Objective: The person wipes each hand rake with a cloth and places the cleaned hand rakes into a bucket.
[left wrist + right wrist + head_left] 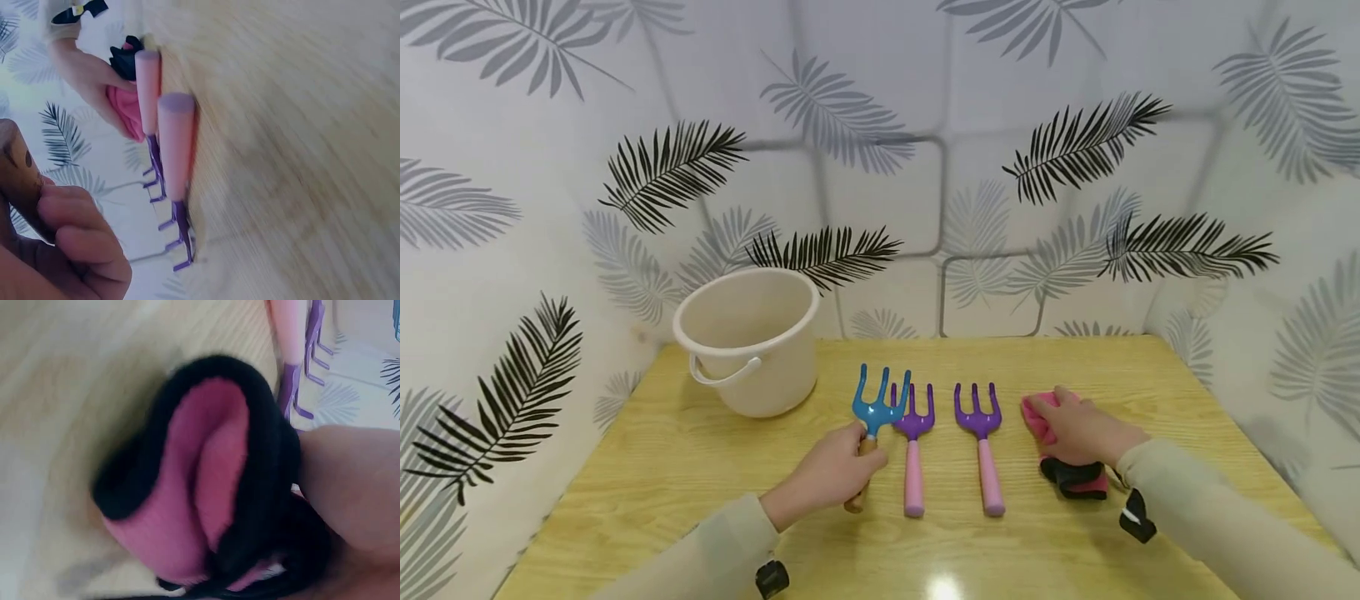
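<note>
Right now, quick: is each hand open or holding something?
Left hand: holding the blue three-pronged fork with brown wooden handle.
Right hand: gripping the pink, black-trimmed fabric bundle.

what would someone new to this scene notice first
Probably the blue-headed fork in the left hand, just left of two purple forks with pink handles lying on the table. Next, perhaps, the bright pink-and-black bundle under the right hand, and the big pale bucket at the table's far left.
</note>
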The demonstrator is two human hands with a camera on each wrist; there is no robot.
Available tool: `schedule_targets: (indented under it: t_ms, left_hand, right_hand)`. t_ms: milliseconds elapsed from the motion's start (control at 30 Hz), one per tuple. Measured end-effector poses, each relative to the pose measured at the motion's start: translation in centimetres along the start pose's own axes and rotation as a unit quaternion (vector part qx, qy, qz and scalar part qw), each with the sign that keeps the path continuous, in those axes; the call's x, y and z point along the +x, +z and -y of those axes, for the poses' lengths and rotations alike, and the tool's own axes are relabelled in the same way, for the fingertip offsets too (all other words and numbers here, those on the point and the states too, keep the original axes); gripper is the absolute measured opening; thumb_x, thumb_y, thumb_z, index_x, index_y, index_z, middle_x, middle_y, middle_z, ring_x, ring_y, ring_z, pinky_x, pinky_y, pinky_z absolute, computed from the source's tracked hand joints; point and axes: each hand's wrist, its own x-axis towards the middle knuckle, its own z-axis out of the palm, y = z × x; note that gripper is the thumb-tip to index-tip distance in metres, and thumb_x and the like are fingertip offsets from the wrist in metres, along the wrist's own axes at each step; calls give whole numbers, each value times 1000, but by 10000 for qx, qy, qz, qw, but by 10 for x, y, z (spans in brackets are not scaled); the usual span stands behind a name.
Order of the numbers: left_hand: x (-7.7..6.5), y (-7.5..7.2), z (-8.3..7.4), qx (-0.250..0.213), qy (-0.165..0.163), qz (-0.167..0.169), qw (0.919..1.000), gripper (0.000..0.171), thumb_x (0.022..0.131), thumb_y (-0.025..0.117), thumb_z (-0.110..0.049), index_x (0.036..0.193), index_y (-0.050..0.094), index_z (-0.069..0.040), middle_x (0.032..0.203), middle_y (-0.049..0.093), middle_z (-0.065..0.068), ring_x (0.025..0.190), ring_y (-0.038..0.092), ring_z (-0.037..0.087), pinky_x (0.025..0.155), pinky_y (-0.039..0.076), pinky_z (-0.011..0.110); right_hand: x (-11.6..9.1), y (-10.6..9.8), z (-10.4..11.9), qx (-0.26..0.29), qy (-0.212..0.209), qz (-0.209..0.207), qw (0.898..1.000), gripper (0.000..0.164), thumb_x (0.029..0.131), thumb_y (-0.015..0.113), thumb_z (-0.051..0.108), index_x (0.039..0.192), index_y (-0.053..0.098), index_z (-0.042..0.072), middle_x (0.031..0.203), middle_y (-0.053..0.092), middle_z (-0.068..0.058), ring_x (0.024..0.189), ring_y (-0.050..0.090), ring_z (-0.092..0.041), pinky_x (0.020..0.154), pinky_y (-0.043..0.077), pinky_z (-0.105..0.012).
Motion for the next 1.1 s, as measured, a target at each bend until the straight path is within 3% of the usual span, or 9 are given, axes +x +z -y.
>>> schedule_targets:
  t_ms: [167, 300, 467, 567, 667, 867, 967, 1100]
  left_hand:
    - [-5, 9, -8, -579, -81, 273, 9979, 22, 96, 55, -25, 100, 51, -4, 60, 54, 2, 43, 51, 14, 45, 46, 25]
    - [-11, 17, -10, -1010, -234, 423, 9937, 23, 97, 55, -24, 105, 49, -3, 61, 54, 3, 43, 48, 13, 43, 45, 22]
    - [-16, 24, -12, -1235, -246, 425, 9911, 20, 98, 56, -22, 102, 50, -3, 61, 51, 1, 43, 45, 11, 40, 42, 21]
    - [-17, 26, -15, -1357, -208, 426, 9896, 20, 100, 55, -23, 102, 50, -4, 61, 50, 2, 43, 45, 12, 41, 43, 22]
    - [-17, 29, -19, -1400, -124, 454, 9890, 21, 100, 55, -24, 103, 50, -4, 61, 50, 2, 43, 46, 13, 41, 42, 22]
    - [-20, 33, -22, -1401, 5, 505, 9888, 18, 98, 56, -20, 103, 50, -3, 59, 50, 0, 40, 45, 11, 40, 39, 20]
    - [-20, 35, -22, -1468, 53, 564, 9875, 15, 99, 55, -18, 102, 50, -3, 58, 50, -1, 39, 44, 10, 38, 38, 19]
    - [-21, 35, -22, -1461, 125, 575, 9875, 15, 99, 55, -19, 101, 51, -5, 60, 52, -2, 41, 45, 9, 38, 37, 18]
  right_hand:
    - [-3, 0, -4, -71, -70, -356, 9993, 63, 83, 72, 5, 143, 54, 11, 117, 57, -29, 91, 59, -43, 73, 55, -55]
    - [-12, -8, -2, -341, -340, -1094, 9928, 56, 79, 74, 5, 133, 64, 15, 106, 66, -15, 85, 63, -36, 67, 56, -52]
    - [-24, -31, 28, -371, -735, -2339, 9688, 45, 79, 71, 5, 120, 72, 21, 107, 70, -7, 86, 64, -30, 62, 56, -46]
    - [-29, -43, 55, -432, -1014, -2809, 9534, 39, 79, 71, 8, 115, 74, 22, 109, 72, -4, 89, 64, -27, 63, 57, -44]
    - [-32, -49, 83, -486, -1332, -2932, 9455, 38, 78, 73, 15, 115, 74, 23, 110, 72, -1, 89, 63, -24, 63, 57, -40]
    - [-29, -45, 128, -440, -1915, -2669, 9435, 44, 75, 79, 25, 118, 71, 29, 107, 69, 3, 87, 59, -17, 56, 51, -29]
    - [-25, -41, 140, -603, -2138, -2675, 9376, 45, 76, 81, 25, 120, 68, 29, 104, 68, 5, 85, 58, -16, 53, 50, -29]
    - [-19, -37, 149, -928, -2241, -2828, 9280, 51, 76, 82, 21, 124, 64, 21, 104, 67, 2, 83, 58, -21, 62, 54, -37]
